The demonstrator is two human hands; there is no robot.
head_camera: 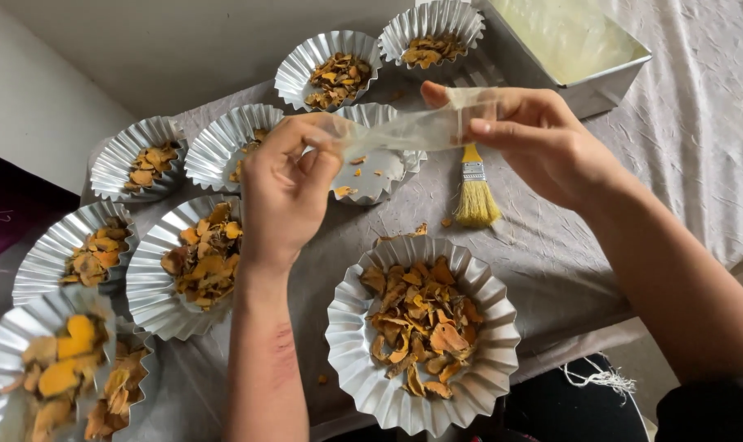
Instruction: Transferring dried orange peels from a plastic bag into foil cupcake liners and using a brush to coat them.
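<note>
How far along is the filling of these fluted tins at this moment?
Most fluted tins already hold orange-brown dried slices, like the front tin. In hand: the left hand and right hand stretch a translucent strip between them. Left: the tin beneath holds only a few pieces.

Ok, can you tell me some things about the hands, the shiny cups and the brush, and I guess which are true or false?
1. Both hands stretch a clear strip between them. True: the left hand and the right hand each pinch one end of the clear strip.
2. The brush is held in the right hand. False: it lies on the grey cloth, below the strip.
3. The fluted foil cup nearest the person holds dried orange-yellow slices. True.
4. The metal tray at the top right is full of orange slices. False: it holds something pale and smooth.
5. The brush has blue bristles. False: they are yellowish.
</note>
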